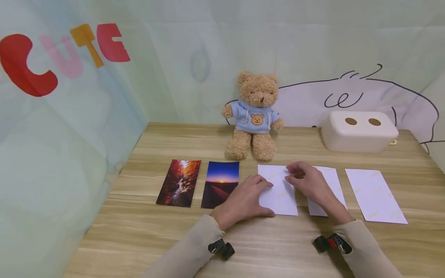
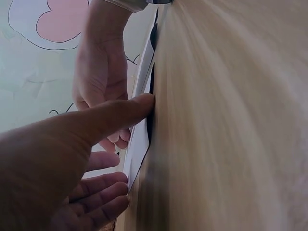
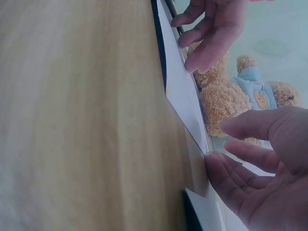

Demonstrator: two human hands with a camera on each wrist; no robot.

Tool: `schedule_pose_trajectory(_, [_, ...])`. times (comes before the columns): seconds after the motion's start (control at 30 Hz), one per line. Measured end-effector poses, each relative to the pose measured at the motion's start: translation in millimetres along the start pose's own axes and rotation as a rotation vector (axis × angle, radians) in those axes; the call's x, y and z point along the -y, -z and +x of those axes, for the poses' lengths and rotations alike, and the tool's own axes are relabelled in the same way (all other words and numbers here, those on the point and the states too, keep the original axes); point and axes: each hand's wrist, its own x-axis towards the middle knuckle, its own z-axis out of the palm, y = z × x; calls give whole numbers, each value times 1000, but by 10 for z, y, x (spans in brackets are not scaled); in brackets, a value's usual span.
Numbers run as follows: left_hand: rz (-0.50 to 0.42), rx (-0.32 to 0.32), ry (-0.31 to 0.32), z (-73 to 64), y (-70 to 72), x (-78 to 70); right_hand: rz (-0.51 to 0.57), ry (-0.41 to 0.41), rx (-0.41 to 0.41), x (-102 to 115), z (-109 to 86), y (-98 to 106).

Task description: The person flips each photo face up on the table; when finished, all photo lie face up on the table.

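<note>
A white-backed photo card (image 1: 278,200) lies face down in the middle of a row on the wooden table. My left hand (image 1: 245,199) is at its left side, thumb near the lower edge and fingers spread along the side; the left wrist view shows the thumb over the card (image 2: 139,142). Over the card's upper right part, my right hand (image 1: 309,183) has its fingers loosely bent, with a gap between thumb and index finger. In the right wrist view, fingertips of the right hand (image 3: 260,168) are close to the card's edge; contact is unclear.
Left of the hands lie an autumn stream photo (image 1: 179,183) and a sunset photo (image 1: 222,173), picture side up. Two more white-backed cards (image 1: 332,179) lie to the right, one partly under the right wrist. Behind are a teddy bear (image 1: 255,116) and a cream box (image 1: 358,133).
</note>
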Motion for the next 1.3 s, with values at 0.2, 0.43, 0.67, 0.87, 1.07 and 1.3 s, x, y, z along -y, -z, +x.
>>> schedule_pose_trajectory(0.2, [23,20,-15,7,14,26,-1,-10,9,19,15,3])
schedule_pose_trajectory(0.43, [-18,26,-17,10,29,60,-17,5,1,7,11,22])
schedule_pose_trajectory(0.67, [-39,22,-23,20,45,78,-36,-16,9,5,6,73])
schedule_pose_trajectory(0.87, [-53,26,-20,10,69,82,-31,-46,42,16,-2,104])
schedule_pose_trajectory(1.07, [-77,25,-14,11,65,97,5,-75,67,15,-13,124])
schedule_pose_trajectory(1.3, [-104,19,-35,21,47,128,5,-125,127,10,-24,158])
